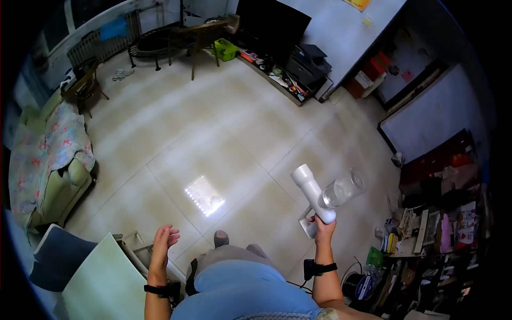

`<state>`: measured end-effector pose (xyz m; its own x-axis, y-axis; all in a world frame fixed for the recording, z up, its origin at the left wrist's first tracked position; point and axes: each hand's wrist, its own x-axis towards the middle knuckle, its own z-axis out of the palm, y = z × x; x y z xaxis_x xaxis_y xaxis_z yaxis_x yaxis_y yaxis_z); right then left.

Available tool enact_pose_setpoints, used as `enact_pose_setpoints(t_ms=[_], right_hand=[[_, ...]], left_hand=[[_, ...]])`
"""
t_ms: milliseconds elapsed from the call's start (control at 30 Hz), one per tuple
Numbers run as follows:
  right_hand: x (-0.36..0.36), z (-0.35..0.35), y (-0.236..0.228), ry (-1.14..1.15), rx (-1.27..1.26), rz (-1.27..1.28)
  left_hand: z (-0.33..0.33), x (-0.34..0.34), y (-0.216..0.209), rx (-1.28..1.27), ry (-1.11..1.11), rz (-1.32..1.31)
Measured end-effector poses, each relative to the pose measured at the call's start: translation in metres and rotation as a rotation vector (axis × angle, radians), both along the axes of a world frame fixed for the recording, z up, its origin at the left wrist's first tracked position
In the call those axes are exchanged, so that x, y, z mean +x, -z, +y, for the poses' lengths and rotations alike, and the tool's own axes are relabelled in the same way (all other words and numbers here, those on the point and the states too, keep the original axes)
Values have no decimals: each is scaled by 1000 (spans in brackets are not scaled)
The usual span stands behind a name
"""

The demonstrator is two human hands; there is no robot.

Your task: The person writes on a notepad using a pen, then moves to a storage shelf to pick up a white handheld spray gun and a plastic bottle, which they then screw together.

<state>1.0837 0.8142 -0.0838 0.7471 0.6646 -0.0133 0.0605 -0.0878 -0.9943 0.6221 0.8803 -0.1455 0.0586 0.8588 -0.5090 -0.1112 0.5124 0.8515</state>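
Observation:
My right hand [324, 230] is wrapped round the handle of a white handheld vacuum cleaner [311, 188], raised in front of me on the right. Its white tube points forward and slightly left. A clear cylindrical cup [345, 188] juts from its body toward the right, and a white loop-shaped part sticks out at the lower left. Over on the left, my left hand [165, 238] hangs in the air with nothing in it, its fingers apart and loosely bent. Beside that hand is a pale table top [104, 280].
Pale floor tiles [224, 128] stretch ahead. A green sofa [66, 186] with a floral cover lines the left. Low shelving with a printer [308, 65] and a television [273, 26] stands at the back. Cluttered shelves [421, 256] run along the right; a chair [202, 32] stands far off.

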Motion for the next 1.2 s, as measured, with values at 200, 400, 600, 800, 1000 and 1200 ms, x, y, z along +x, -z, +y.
enact_pose_setpoints(t_ms=[200, 400, 600, 800, 1000, 1200], right_hand=[[-7, -17, -3, -64, -32, -2], [-40, -26, -15, -94, -56, 27], [-98, -20, -33, -30, -22, 92], [-137, -21, -35, 119, -44, 82], [-171, -29, -43, 199, -93, 27], [-194, -47, -43, 255, 0, 97]], left_hand=[[80, 65, -5, 156, 279, 39], [154, 179, -41, 346, 692, -120], [171, 240, -65, 303, 982, -298], [181, 257, -77, 262, 1155, -392], [185, 249, -83, 385, 1164, -316], [183, 237, -98, 201, 1274, -475]])
